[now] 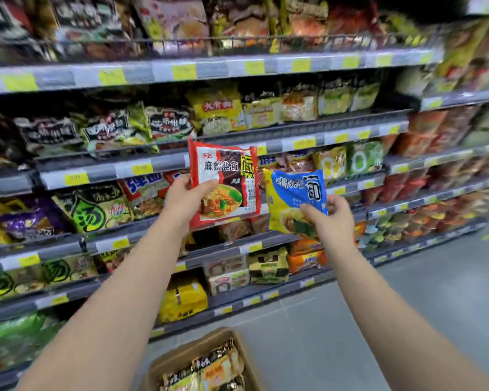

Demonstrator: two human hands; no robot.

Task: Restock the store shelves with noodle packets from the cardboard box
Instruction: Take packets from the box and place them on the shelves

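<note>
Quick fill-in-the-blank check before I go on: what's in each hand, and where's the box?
1. The left hand grips the red packet, holding it ____ than the other packet.
2. The right hand holds that other packet, coloured yellow and ____.
3. The cardboard box sits on the ____.
Missing words: higher; blue; floor.

Your cardboard box (pixel 181 354) cut off at the bottom edge, top-shelf packets (pixel 175 21) too blurry to tell, yellow price tags (pixel 184 71) you cannot read
</note>
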